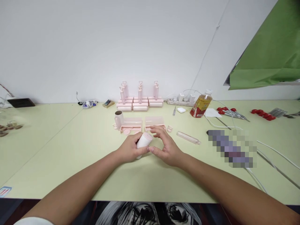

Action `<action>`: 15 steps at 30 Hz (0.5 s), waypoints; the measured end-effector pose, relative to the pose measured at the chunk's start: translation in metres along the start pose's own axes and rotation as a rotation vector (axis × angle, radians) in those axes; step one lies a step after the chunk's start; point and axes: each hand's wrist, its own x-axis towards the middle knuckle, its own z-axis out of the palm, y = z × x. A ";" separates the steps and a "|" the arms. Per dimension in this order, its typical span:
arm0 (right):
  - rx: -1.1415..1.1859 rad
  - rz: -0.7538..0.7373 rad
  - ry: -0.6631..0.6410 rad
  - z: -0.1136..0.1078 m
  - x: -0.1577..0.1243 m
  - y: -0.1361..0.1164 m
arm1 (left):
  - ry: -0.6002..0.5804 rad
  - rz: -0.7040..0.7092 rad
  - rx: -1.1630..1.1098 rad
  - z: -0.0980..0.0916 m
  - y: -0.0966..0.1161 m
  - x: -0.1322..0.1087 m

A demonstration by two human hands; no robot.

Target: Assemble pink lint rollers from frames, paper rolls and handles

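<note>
My left hand is closed round a white lint roller roll, which leans with its pink end cap up and to the right. My right hand is open just right of the roll, fingers curved and apart. Its thumb tip is close to my left thumb; I cannot tell whether they touch. Beyond my hands lie two opened pink cases with clear lids, a left case and a right case. Small round pink parts sit in the left one. A second roll stands upright beside it, showing a brown cardboard core.
Several pink lint rollers stand in rows by the wall. Right of my hands lie a clear pinkish handle and a small pink part. Farther right are a drink bottle, a power strip, red-handled tools and loose cables.
</note>
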 end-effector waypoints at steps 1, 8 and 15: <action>0.030 0.005 0.052 0.000 0.000 0.000 | 0.002 -0.001 0.009 0.000 0.000 0.000; -0.021 -0.021 -0.082 -0.002 0.002 -0.001 | 0.005 0.007 -0.002 -0.001 -0.003 0.000; 0.000 -0.072 -0.007 -0.003 0.003 0.001 | 0.000 0.012 -0.006 0.000 -0.002 0.000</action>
